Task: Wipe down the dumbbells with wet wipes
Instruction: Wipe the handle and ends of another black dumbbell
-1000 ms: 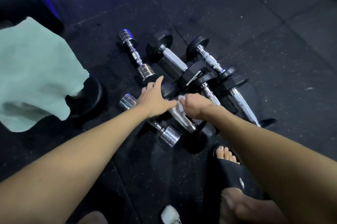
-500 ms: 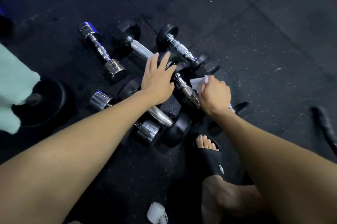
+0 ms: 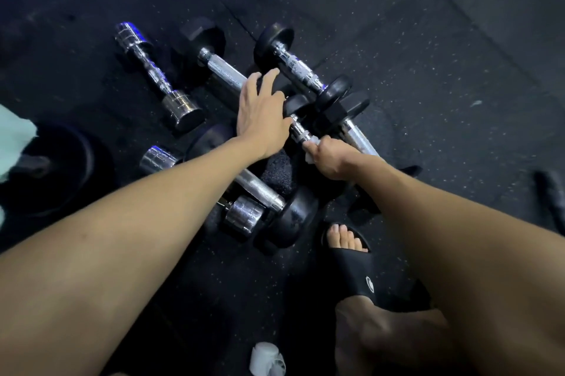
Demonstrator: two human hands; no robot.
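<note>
Head view: a cluster of dumbbells lying crosswise on a dark speckled rubber floor laid in square tiles. Left hand flat with fingers spread, resting on the black rubber head of a dumbbell in the middle of the pile. Right hand curled tight round that dumbbell's knurled chrome handle, pinching a crumpled white wet wipe against the metal; only scraps of wipe visible beside the fingers. Farther back, a black round-headed dumbbell with ribbed chrome grip, touching the heap with its near head. Beside it, a black hex-headed dumbbell with thick knurled steel bar, passing under the left hand. Off to the left and apart, a small all-chrome dumbbell with polished cylindrical ends. Nearer, partly under the left forearm, a second all-chrome dumbbell just beside a black-headed dumbbell with matte knurled bar. At the left edge, a black round weight plate under a pale green cloth. Lower right, a foot in a black moulded slide sandal. At the bottom edge, a small white object, too blurred to identify.
</note>
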